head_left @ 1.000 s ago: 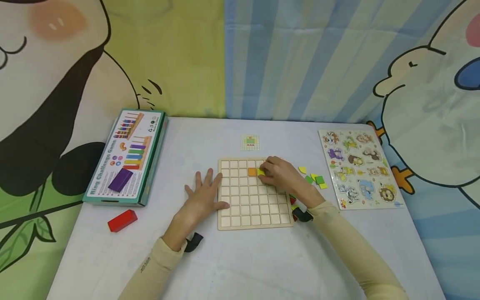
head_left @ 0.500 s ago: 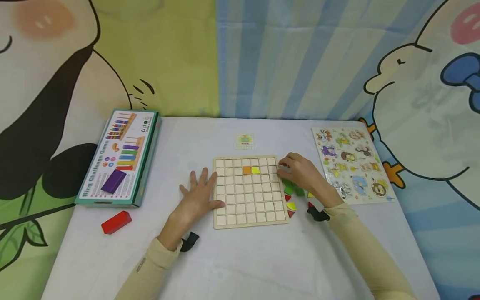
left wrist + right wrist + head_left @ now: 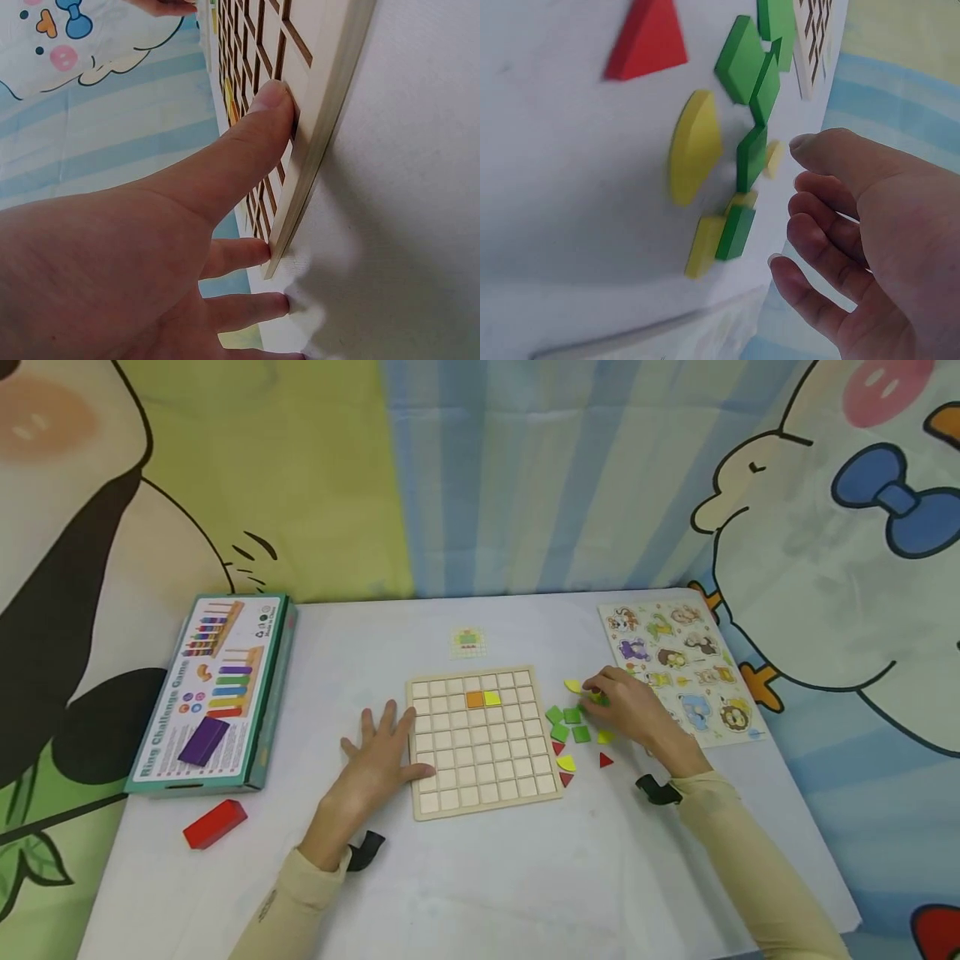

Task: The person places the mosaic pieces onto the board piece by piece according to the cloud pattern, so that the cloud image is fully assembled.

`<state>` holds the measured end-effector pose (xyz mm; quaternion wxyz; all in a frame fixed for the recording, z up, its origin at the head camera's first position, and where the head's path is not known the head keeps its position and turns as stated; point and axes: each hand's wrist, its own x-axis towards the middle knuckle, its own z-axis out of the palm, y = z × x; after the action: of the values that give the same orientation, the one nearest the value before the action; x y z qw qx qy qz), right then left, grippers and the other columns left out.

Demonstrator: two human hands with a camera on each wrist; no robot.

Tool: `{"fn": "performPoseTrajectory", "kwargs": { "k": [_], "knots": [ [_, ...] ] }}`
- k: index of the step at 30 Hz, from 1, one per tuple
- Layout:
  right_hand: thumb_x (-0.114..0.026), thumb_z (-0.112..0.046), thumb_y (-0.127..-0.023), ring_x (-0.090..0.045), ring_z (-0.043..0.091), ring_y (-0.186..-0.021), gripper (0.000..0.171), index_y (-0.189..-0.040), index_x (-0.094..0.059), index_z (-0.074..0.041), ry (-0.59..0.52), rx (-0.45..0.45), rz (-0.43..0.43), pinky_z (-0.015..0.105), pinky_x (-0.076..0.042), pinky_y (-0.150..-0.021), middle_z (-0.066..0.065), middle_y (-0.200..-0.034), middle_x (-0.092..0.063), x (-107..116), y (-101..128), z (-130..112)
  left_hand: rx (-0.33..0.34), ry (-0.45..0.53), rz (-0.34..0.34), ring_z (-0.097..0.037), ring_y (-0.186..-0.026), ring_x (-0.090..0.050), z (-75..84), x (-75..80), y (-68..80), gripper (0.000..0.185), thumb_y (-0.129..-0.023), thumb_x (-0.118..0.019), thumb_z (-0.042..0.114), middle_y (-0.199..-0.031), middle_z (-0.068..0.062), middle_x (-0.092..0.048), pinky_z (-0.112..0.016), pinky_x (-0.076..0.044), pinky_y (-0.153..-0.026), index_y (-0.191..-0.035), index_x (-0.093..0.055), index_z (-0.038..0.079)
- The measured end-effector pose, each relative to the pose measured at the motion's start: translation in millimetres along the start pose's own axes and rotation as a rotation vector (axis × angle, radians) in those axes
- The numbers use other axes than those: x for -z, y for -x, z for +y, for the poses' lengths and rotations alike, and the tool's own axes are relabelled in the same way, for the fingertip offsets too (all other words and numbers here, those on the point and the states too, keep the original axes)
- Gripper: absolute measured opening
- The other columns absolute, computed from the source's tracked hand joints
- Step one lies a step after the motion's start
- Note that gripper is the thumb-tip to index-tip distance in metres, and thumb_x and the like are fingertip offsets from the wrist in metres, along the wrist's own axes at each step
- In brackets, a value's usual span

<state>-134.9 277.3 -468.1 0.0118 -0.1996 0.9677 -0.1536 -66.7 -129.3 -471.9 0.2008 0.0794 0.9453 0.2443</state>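
A wooden grid board [image 3: 480,735] lies mid-table, with an orange square [image 3: 475,699] and a yellow square [image 3: 492,697] side by side in its upper cells. My left hand [image 3: 375,760] rests at the board's left edge, fingers spread; in the left wrist view its thumb [image 3: 251,139] lies on the frame. Over the loose pieces right of the board, my right hand [image 3: 626,706] hovers with loosely bent fingers and nothing between them in the right wrist view. Below it are green squares [image 3: 741,61], yellow rounded pieces [image 3: 696,148] and a red triangle [image 3: 649,41].
A small pattern card [image 3: 468,642] lies behind the board. On the left are a game box [image 3: 213,693] with a purple block [image 3: 203,741] on top and a red block [image 3: 215,824] before it. An animal puzzle board [image 3: 682,672] lies at the right.
The right hand has let go of the yellow square in the board, beside the orange one, and moved right over the loose pieces. The left hand stays put; the head view has shifted.
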Motion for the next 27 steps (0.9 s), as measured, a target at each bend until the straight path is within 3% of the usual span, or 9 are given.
{"fn": "performPoseTrajectory", "kwargs": {
  "k": [12, 21, 27],
  "knots": [
    [-0.078, -0.023, -0.091, -0.063, 0.023, -0.095, 0.031, -0.115, -0.073, -0.005, -0.017, -0.136, -0.044, 0.043, -0.055, -0.084, 0.009, -0.106, -0.066, 6, 42, 19, -0.01, -0.006, -0.007, -0.063, -0.148, 0.006, -1.3, -1.3, -2.8, 0.101, -0.088, -0.077, 0.042, -0.167, -0.029, -0.003, -0.091, -0.006, -0.098, -0.162, -0.019, 0.006],
    [-0.078, -0.027, -0.09, -0.064, 0.023, -0.099, 0.033, -0.114, -0.073, -0.005, -0.036, -0.116, -0.074, 0.045, -0.055, -0.087, 0.008, -0.108, -0.067, 4, 61, 10, -0.003, 0.007, -0.021, -0.062, -0.149, 0.007, -1.5, -0.7, -2.8, 0.101, -0.088, -0.077, 0.042, -0.168, -0.029, -0.002, -0.091, -0.005, -0.099, -0.162, -0.018, 0.006],
    [-0.082, -0.032, -0.086, -0.063, 0.023, -0.096, 0.037, -0.111, -0.075, -0.006, -0.041, -0.095, -0.063, 0.046, -0.055, -0.086, 0.008, -0.106, -0.068, -4, 61, 4, 0.007, 0.006, -0.002, -0.061, -0.149, 0.006, -1.8, -1.7, -1.1, 0.102, -0.086, -0.078, 0.043, -0.168, -0.028, -0.004, -0.09, -0.007, -0.1, -0.162, -0.02, 0.007]
  ]
}}
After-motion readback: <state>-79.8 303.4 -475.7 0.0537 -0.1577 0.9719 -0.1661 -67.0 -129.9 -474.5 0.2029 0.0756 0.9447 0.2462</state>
